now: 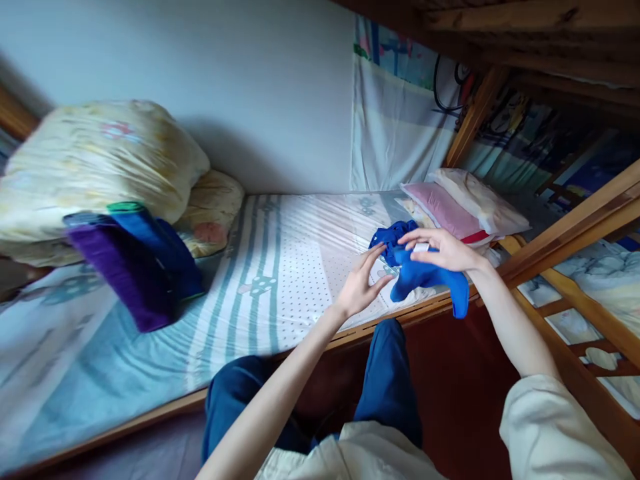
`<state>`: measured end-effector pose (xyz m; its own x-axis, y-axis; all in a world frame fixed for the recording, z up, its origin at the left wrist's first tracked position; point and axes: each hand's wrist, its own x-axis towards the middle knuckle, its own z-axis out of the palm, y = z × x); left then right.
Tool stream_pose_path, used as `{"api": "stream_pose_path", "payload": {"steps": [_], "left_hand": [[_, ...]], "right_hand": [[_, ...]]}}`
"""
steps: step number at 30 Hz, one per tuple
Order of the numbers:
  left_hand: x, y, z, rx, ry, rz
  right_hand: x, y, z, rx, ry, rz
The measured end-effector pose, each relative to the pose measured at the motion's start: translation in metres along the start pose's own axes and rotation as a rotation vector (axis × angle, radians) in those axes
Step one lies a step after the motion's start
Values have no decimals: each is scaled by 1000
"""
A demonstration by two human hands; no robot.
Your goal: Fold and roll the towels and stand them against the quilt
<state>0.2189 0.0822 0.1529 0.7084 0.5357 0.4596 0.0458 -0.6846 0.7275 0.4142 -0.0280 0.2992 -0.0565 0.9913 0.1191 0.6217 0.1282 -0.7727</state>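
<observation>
A bright blue piece of clothing (430, 277) lies crumpled at the front edge of the bed, with one end hanging over the wooden rail. Behind it is a bunched, darker blue cloth (389, 237); whether the two are one garment I cannot tell. My left hand (363, 280) is just left of the blue clothing, fingers spread and holding nothing. Over the clothing reaches my right hand (441, 249), its fingers stretched out and thumb apart. A small white patch, perhaps a label (421, 247), shows between those fingers and thumb.
Rolled purple cloth (123, 273) and rolled blue cloth (163, 247) lean at the left, near a large yellowish pillow or bundle (110, 167). Pink and white pillows (445, 207) lie at the far right end. A wooden bunk frame (575, 223) and ladder stand at the right.
</observation>
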Motion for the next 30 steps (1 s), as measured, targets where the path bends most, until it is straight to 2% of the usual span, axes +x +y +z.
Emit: {"api": "stream_pose_path", "payload": {"steps": [3,5,8,10,12,15,19,23,25,28,30], "left_hand": [[-4,56,-26,-138,-242,49],[-27,70,-34,-224,-408,53],[-76,62,-29,-317,-592,24],[-108,43,-18,-310,-629,-36],[-137,21,-5,-269,-615,-83],[-169,-9,16,-195,-508,-151],[-191,-24,39,-190,-474,-203],[-191,-9,58,-323,-505,-166],[-184,4,70,-399,-462,-146],[-166,27,95,-451,-260,-168],[-149,42,110,-438,-126,-196]], "right_hand": [[-32,-37,35,-83,-176,-37],[-57,-51,55,-149,-204,-84],[-91,-55,74,-285,-149,-153],[-108,-51,79,-400,-73,-174],[-119,-45,77,-504,15,-187],[-131,-40,70,-594,172,-228],[-145,-41,60,-656,372,-260],[-158,-45,50,-708,490,-258],[-162,-49,46,-722,552,-277],[-163,-57,46,-731,599,-310],[-161,-63,48,-725,569,-351]]}}
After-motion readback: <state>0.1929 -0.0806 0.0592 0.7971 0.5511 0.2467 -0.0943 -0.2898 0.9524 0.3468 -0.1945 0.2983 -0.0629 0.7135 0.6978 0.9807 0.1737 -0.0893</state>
